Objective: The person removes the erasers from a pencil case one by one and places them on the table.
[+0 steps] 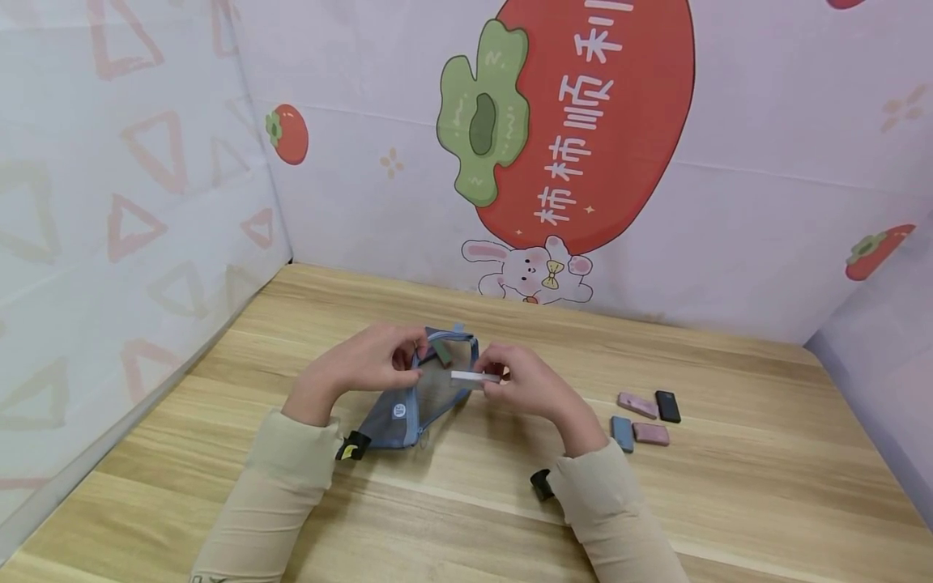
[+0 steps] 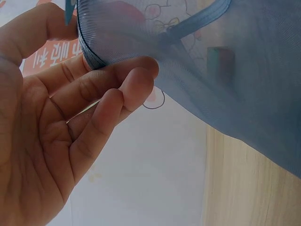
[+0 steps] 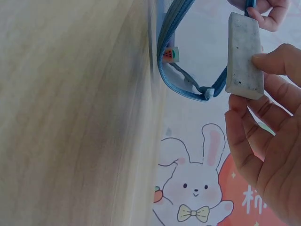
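Note:
A blue-grey mesh zip pouch (image 1: pixel 386 421) stands on the table with its zipped mouth gaping toward the right. My left hand (image 1: pixel 372 356) pinches the upper left edge of that mouth between thumb and index finger; its other fingers lie against the mesh (image 2: pixel 188 94). My right hand (image 1: pixel 532 379) grips a flat, speckled, whitish rectangular block (image 3: pixel 244 56) by one end. The block's free end points at the pouch's mouth. Inside the pouch is a green block (image 1: pixel 442 352), with a dark item beside it that I cannot make out.
To the right lie two pink blocks (image 1: pixel 651 434), a blue block (image 1: pixel 622 434) and a black block (image 1: pixel 667 406) in a loose group. A printed cloth wall (image 1: pixel 364 219) rises behind the wooden table (image 1: pixel 437 518), with another wall along the left side.

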A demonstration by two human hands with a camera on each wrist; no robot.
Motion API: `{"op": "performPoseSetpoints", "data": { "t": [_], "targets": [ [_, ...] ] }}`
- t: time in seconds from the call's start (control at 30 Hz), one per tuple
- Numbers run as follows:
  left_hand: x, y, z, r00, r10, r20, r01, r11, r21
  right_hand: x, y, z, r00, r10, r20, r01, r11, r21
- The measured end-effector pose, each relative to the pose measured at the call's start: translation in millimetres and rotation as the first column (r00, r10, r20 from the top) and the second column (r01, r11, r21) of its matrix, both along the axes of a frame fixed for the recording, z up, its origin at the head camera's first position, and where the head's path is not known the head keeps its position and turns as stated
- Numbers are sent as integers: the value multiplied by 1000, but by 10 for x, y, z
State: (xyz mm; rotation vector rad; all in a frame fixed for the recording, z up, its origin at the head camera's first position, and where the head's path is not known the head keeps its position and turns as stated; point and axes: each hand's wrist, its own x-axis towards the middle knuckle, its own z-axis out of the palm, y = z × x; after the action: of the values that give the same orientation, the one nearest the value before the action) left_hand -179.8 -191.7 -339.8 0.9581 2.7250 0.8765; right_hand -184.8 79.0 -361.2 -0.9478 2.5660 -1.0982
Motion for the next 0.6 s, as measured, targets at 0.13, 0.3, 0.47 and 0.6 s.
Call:
{"op": "performPoseSetpoints", "data": {
  "t": [0.13,0.3,0.47,0.6],
  "targets": [
    [2,0,5,1000,1,1,-1,1000,-5,14,39,25,1000,-12,-14,12,1000,-5],
    [0,1,5,1000,3,10,-3,1000,-6,22,85,45,999,-28,-17,27,1000,-15],
    [-3,-1,0,1000,3,17,-3,1000,0,17,117,45,999,-34,-14,34,999,-20],
    [-3,-3,-3,1000,9,20,-9,1000,2,10,133,45,999,-40,-20,40,999,-21]
  ]
}}
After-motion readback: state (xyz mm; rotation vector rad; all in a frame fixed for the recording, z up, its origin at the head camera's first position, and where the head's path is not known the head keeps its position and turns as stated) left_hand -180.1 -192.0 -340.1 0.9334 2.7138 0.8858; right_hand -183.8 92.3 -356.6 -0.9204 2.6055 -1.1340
